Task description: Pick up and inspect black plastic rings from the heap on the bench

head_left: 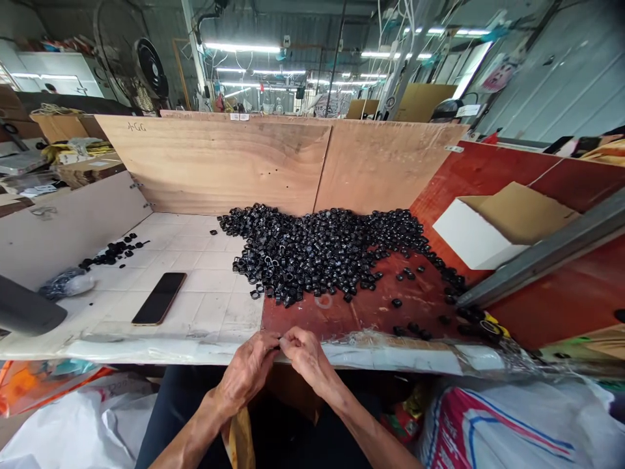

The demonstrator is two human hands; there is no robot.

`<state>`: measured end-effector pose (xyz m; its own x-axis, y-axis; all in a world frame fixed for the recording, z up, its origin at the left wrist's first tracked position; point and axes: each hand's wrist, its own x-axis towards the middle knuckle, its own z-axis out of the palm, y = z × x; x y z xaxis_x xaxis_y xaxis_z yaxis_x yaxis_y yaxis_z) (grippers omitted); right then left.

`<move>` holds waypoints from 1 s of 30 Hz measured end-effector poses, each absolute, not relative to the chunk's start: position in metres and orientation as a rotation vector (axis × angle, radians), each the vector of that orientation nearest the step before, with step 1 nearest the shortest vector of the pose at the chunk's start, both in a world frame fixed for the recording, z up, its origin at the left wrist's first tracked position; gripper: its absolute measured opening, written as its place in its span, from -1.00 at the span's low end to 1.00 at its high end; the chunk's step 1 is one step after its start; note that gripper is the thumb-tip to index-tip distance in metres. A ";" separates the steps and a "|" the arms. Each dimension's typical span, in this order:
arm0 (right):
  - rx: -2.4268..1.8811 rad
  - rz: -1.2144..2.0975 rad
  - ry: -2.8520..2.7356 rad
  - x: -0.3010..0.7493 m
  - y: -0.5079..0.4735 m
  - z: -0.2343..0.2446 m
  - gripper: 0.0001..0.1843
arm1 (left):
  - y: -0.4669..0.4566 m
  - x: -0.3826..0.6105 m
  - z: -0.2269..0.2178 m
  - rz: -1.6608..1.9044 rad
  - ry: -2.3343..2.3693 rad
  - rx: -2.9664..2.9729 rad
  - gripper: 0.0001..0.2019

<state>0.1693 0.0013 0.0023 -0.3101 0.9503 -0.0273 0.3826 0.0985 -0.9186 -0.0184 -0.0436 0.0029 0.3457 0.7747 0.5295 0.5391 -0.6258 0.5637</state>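
Note:
Close together at the table's front edge, my left hand (pixel 252 365) and my right hand (pixel 303 357) pinch a tiny dark piece between their fingertips. Most of that piece is hidden by the fingers, though its black colour matches the heap. Beyond my hands spreads a large pile of small black plastic rings (pixel 312 254), some of them C-shaped. A few loose black pieces (pixel 396 303) lie on the red board to the right of the pile.
A phone (pixel 159 298) lies left of the pile, near a dark cylinder (pixel 29 309) and a small black cluster (pixel 114 253). Wooden boards (pixel 234 163) wall the back. At right stand an open white box (pixel 476 238) and a slanted metal bar (pixel 541 251). White sacks (pixel 517 423) sit below.

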 end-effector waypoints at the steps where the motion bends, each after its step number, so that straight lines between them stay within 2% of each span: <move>1: -1.303 1.225 -1.819 0.172 0.004 0.002 -0.70 | -0.045 -0.020 0.011 1.052 1.139 2.318 -0.75; 3: -1.309 1.168 -1.899 0.177 0.013 0.001 -0.62 | -0.044 -0.022 0.025 0.802 1.128 2.232 -0.86; 4: -1.322 1.057 -1.913 0.179 0.019 0.001 -0.66 | -0.039 -0.022 0.029 0.725 1.174 2.160 -0.91; 7: -1.325 0.601 -1.926 0.176 0.042 -0.003 -0.96 | -0.009 -0.016 0.024 0.858 1.490 1.954 -0.95; 9: -1.310 0.393 -2.031 0.169 0.056 -0.009 -0.77 | 0.019 -0.010 0.011 1.046 1.682 1.907 -0.80; 11: -1.334 0.264 -2.155 0.162 0.066 -0.016 -0.80 | 0.044 -0.006 -0.003 1.092 1.746 1.969 -0.68; 13: -1.376 0.193 -2.204 0.157 0.071 -0.020 -0.87 | 0.059 -0.004 -0.012 1.086 1.730 2.059 -0.70; 16: -1.408 0.182 -2.126 0.157 0.073 -0.023 -0.91 | 0.063 -0.008 -0.015 1.081 1.726 2.052 -0.78; 22: -1.245 0.319 -2.037 0.165 0.070 -0.025 -0.76 | 0.043 -0.026 -0.011 1.045 1.818 1.835 -0.82; 26: -1.098 0.394 -2.049 0.166 0.070 -0.026 -0.75 | 0.034 -0.030 -0.012 1.147 1.839 1.863 -0.73; 30: -1.098 0.429 -1.990 0.167 0.070 -0.025 -0.81 | 0.035 -0.025 -0.008 1.046 1.867 1.951 -0.66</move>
<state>0.1675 0.0702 -0.0252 -0.2982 0.8214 0.4862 0.5478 0.5644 -0.6175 -0.0252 0.0350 -0.0080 -0.0759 0.9435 0.3225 0.7675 -0.1512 0.6230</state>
